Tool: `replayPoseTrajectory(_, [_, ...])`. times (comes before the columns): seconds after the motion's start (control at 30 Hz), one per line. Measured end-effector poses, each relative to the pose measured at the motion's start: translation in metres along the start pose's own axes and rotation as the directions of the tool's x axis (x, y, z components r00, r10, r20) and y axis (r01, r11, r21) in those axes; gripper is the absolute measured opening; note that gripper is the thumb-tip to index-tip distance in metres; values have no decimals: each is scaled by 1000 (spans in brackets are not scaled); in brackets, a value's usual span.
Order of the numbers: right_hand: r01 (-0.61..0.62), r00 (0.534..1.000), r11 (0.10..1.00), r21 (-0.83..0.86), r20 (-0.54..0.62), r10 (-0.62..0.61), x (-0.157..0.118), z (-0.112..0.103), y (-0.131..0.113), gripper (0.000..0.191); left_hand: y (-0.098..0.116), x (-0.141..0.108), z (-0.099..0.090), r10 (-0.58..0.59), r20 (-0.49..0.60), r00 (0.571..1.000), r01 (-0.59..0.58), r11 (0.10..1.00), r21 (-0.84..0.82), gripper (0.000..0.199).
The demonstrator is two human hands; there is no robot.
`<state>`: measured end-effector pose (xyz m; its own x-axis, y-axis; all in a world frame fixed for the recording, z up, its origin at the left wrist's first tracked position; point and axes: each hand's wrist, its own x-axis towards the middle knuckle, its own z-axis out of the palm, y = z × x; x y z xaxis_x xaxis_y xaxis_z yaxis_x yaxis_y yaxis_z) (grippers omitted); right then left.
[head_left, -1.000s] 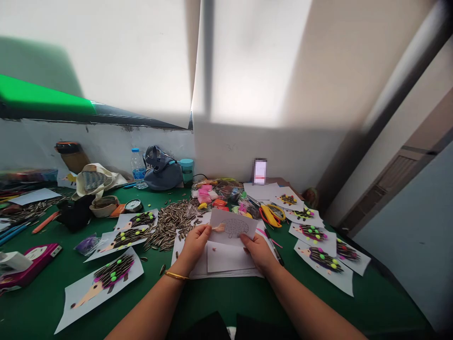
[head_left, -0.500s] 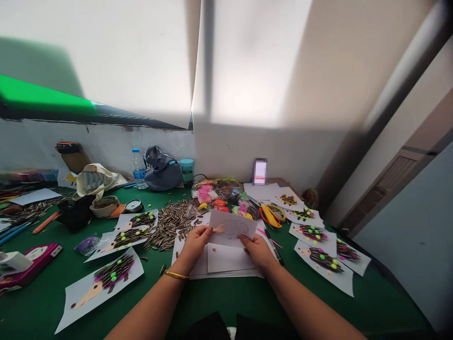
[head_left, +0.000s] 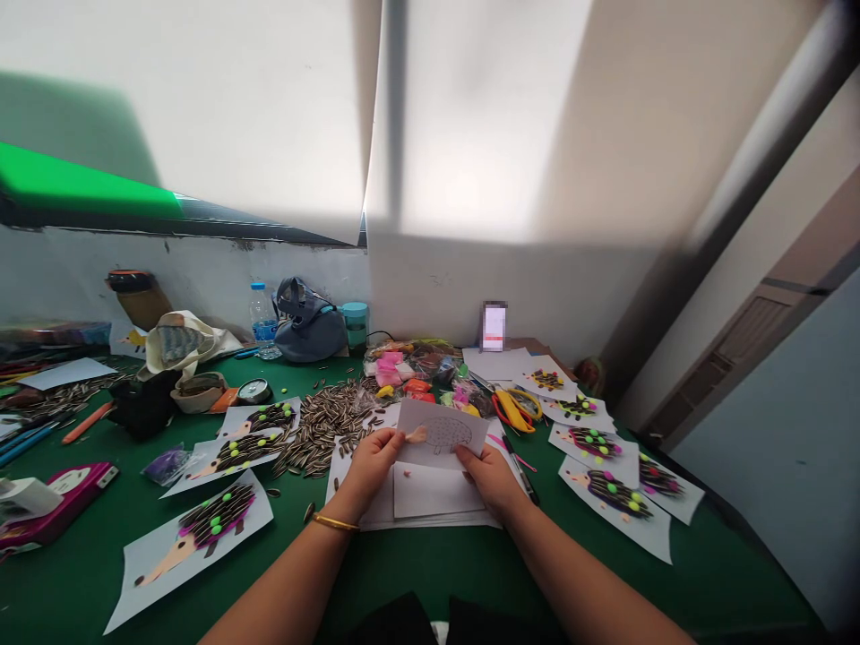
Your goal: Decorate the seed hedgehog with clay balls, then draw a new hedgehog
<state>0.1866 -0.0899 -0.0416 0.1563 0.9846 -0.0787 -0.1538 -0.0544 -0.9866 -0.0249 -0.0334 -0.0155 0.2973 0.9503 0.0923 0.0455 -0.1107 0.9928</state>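
Observation:
A white card (head_left: 443,425) with a drawn hedgehog outline and a tan snout at its left is held up between both hands. My left hand (head_left: 369,466) pinches its left edge, thumb in front. At the lower right edge, my right hand (head_left: 494,479) grips the same card, thumb across its face. Beneath lies a white sheet (head_left: 430,493) on a stack of paper, with a small tan bit on it. Sunflower seeds (head_left: 329,421) are heaped just left of the paper. Yellow-handled scissors (head_left: 514,410) and a black pen (head_left: 520,470) lie to the right.
Finished-looking hedgehog cards (head_left: 202,537) lie on the green table at left, and more hedgehog cards (head_left: 605,493) at right. Behind are bagged coloured clay (head_left: 409,367), a water bottle (head_left: 262,318), a blue bag (head_left: 309,327), a teal-lidded jar (head_left: 356,322) and a propped phone (head_left: 494,327).

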Motion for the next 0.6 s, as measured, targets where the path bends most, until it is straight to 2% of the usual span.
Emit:
replayPoseTrajectory(0.1, [-6, 1000, 1000, -3, -3, 6, 0, 0, 0, 44, 3, -2, 1, 17, -37, 999, -16, 1000, 22, 51])
replayPoseTrajectory(0.33, [-3, 1000, 1000, -1, 22, 3, 0, -1, 1, 44, -2, 2, 1, -18, 65, 998, 22, 999, -48, 44])
replayPoseTrajectory(0.6, [8, 1000, 1000, -7, 14, -8, 0, -1, 0, 47, 1, 0, -1, 19, 43, 999, -20, 999, 27, 50])
